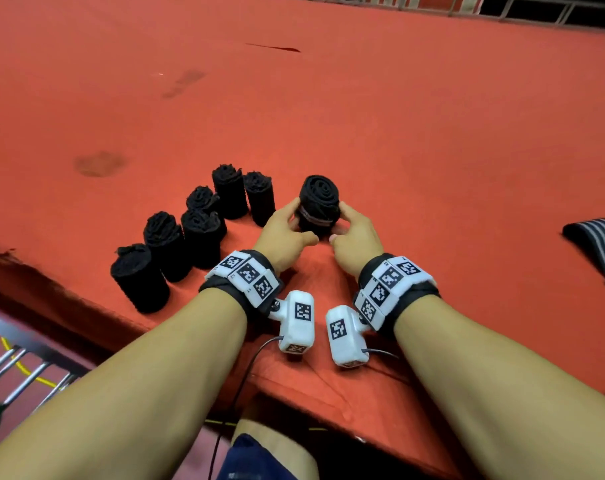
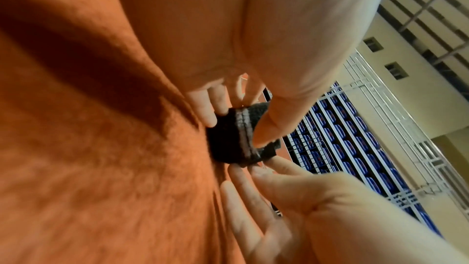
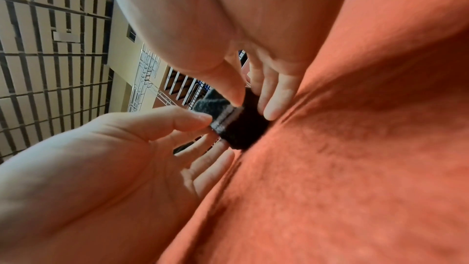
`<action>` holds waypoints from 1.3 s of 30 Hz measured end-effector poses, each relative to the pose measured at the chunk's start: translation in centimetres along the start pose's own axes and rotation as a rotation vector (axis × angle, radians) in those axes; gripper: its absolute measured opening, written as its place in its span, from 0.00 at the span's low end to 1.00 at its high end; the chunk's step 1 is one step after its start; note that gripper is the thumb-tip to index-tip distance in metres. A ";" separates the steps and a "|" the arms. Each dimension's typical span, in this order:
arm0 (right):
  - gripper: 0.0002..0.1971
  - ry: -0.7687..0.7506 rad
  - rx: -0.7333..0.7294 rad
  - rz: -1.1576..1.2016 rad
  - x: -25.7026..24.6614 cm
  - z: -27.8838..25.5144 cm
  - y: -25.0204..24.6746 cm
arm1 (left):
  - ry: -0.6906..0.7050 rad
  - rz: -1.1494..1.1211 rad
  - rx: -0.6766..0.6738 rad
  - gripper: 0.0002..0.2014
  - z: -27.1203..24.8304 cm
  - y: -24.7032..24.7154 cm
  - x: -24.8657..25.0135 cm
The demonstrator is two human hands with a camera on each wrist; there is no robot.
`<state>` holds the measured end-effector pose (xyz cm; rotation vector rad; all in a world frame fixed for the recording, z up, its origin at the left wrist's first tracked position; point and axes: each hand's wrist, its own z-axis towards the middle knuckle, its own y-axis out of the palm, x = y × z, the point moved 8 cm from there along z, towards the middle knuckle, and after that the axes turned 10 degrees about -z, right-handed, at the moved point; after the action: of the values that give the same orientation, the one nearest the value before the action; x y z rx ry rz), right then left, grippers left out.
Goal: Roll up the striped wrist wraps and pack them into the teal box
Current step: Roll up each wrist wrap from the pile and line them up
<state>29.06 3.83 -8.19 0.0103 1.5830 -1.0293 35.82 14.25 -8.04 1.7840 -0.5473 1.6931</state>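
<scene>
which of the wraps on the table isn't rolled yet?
The striped wrap lying flat at the table's right edge. The six rolls on the left stand upright, and the seventh roll is held between the left hand and right hand.

A rolled black wrap [image 2: 236, 138] with a pale stripe stands on the orange surface [image 2: 101, 168]. The left hand [image 2: 253, 47] pinches it, thumb opposite fingers; the right hand [image 2: 291, 198] touches its lower edge with its fingertips [image 2: 256, 170].

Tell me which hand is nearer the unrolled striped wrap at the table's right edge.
Right. The right hand grips the rolled wrap on the side facing the unrolled striped wrap; the left hand grips its far side.
</scene>
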 end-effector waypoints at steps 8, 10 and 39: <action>0.24 0.038 -0.053 0.012 -0.5 -1.9 -2.1 | -0.008 0.167 0.171 0.30 -1.1 0.0 0.9; 0.22 0.069 0.004 -0.055 -0.3 -3.0 -3.7 | 0.022 0.267 0.302 0.27 -1.9 -0.5 1.4; 0.22 0.690 0.709 -0.293 19.9 -35.7 -35.4 | -0.036 0.515 -0.734 0.17 -19.2 42.7 -7.7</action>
<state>-23.99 -6.39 -5.89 0.6989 1.7533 -1.9196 -7.65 -4.70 -9.42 1.1863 -1.5172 1.4688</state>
